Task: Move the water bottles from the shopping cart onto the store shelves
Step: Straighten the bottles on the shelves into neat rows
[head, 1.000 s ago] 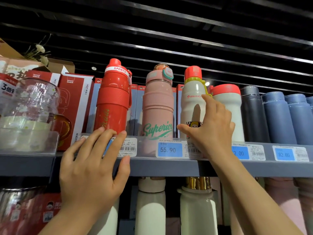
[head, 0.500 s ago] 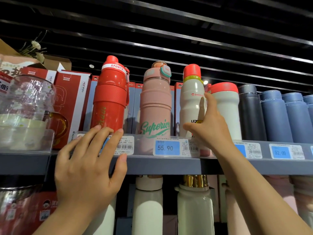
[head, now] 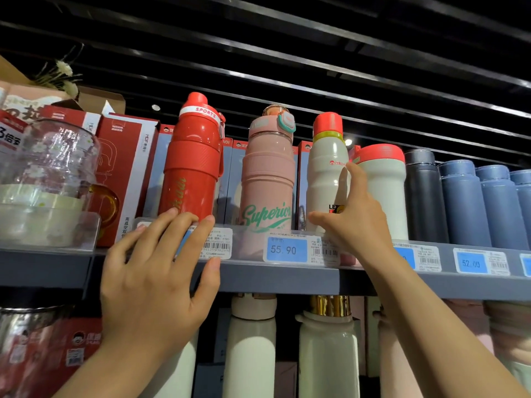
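Far left of frame: a clear glass jug (head: 54, 165) and red boxes (head: 126, 173) sit on the upper shelf (head: 287, 278). Lower left, my left hand (head: 149, 285) lies flat on the shelf's front lip, its fingers (head: 184, 239) straight and spread over a price tag, holding nothing. Above it stands a red sports bottle (head: 192, 165), then a pink bottle (head: 268, 179). Centre frame is the white bottle with the red cap (head: 326, 168), upright on the shelf; my right hand (head: 356, 222) cups its lower right side, forefinger up along the body, thumb toward the front, loosely curled round it. Just right stands a wider white flask (head: 385, 193), then dark and blue flasks (head: 465, 202). I judge this the placing step: bottle is down, being squared up. Next: let go cleanly without tipping it, then go back for another; the cart isn't in view.
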Motion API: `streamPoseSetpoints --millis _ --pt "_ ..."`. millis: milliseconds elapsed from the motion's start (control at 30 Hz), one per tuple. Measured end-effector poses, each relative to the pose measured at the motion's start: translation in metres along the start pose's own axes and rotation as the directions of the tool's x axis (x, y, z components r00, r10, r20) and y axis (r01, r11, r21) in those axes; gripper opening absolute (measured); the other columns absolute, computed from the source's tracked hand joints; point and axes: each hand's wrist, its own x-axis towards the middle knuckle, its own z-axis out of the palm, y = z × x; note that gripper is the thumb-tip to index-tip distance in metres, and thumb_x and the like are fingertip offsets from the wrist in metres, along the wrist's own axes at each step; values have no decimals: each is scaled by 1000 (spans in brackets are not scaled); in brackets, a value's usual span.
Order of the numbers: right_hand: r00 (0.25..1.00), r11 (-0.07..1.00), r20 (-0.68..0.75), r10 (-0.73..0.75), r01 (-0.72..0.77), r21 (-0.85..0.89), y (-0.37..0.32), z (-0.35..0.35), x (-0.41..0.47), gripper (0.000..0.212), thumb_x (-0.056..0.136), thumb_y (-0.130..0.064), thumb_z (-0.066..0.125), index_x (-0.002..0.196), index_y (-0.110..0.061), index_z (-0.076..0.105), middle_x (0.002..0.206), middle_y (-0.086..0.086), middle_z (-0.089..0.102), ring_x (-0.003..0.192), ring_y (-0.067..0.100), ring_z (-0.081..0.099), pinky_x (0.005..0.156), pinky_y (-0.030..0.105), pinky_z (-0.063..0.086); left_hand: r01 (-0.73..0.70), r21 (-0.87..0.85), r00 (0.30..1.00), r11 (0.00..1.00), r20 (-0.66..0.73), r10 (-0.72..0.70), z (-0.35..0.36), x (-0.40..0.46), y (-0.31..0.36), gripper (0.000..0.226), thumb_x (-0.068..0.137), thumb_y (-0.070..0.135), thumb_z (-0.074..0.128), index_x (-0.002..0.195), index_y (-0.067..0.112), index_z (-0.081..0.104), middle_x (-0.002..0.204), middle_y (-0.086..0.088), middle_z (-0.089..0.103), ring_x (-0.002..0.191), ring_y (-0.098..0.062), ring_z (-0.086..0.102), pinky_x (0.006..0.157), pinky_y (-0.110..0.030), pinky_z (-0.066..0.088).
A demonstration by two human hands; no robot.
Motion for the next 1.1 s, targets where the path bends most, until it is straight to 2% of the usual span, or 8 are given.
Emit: streamPoseSetpoints --millis 333,500,633,700,833,933,1000,1100 --pt "1000 1000 -4 -12 12 -16 0 1 1 78 75 -25 73 138 -26 26 90 3 56 69 18 54 58 30 38 2 4 1000 1000 29 -2 -2 0 -1 49 98 38 34 125 12 66 122 -10 66 119 -32 60 92 -49 42" --pt "968 994 -225 -112 105 -43 9 -5 -12 68 81 -37 72 138 -19 40 123 7 56 110 26 51 81 28 33 30 -14 997 999 66 -29 -4 1 0 50 98 39 33 129 14 64 126 -10 65 122 -31 57 95 -49 39" --pt "943 988 -308 -130 98 -117 35 -38 -11 59 83 -31 71 133 -14 46 128 10 53 116 28 48 88 29 34 36 -98 998 995 48 -32 -4 1 17 51 93 38 40 138 17 54 139 -14 54 126 -34 51 102 -53 35" --pt "960 990 -274 -64 27 -136 48 -52 -5 62 81 -30 72 135 -17 44 130 11 51 116 28 46 89 34 38 -16 -185 998 983 53 26 1 7 40 53 92 40 40 142 22 46 147 -12 46 129 -32 45 106 -54 30" --pt "989 985 -149 -12 -14 -169 65 -58 4 74 78 -31 74 140 -23 33 136 10 41 121 30 43 90 34 39 -39 -298 990 954 122 78 17 33 102 52 93 46 39 141 27 48 152 -7 40 135 -29 41 111 -56 23" --pt "998 987 -65 15 -25 -159 72 -50 15 83 76 -39 76 142 -28 26 139 9 35 120 33 45 90 38 41 -44 -239 968 970 229 100 34 47 139 57 91 50 39 141 27 52 155 -6 36 137 -28 42 109 -56 22" --pt "998 982 -27 49 -53 -179 76 -44 24 86 74 -44 76 139 -32 21 140 8 32 118 34 46 83 39 42 -53 -155 948 986 304 99 41 49 151 59 90 53 37 140 26 53 153 -7 40 135 -29 45 108 -55 24" --pt "996 978 -30 80 -85 -191 82 -42 35 93 72 -44 76 141 -33 15 138 8 33 115 36 48 75 37 36 -61 -97 942 993 323 90 45 48 153 60 89 56 37 137 25 56 145 -7 50 135 -28 43 107 -48 25"
